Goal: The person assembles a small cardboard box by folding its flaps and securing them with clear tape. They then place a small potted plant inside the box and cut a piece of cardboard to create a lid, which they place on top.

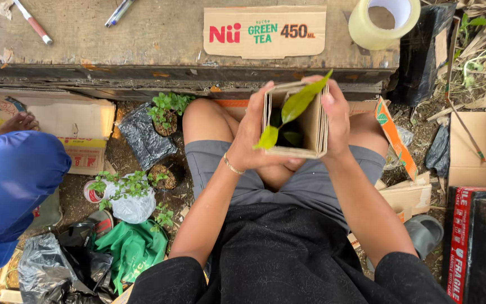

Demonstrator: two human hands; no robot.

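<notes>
A seated person gripped a small open cardboard box [305, 126] with both hands above the knees, the left hand [254, 138] curled closed around its left wall and underside, the right hand [336, 115] wrapped shut against its right wall with the thumb at the top edge. A leafy seedling [291, 112] stood inside the box between the 2 palms, 1 long leaf rising past the right thumb, another hanging over the rim by the left fingers. Beyond the hands lay a wooden bench [158, 34] with a roll of clear tape [383, 19] and a flat cardboard strip [265, 31]. Left of the left hand, potted seedlings in black bags [153, 126] sat on the soil, near another person's blue sleeve [12, 180]
</notes>
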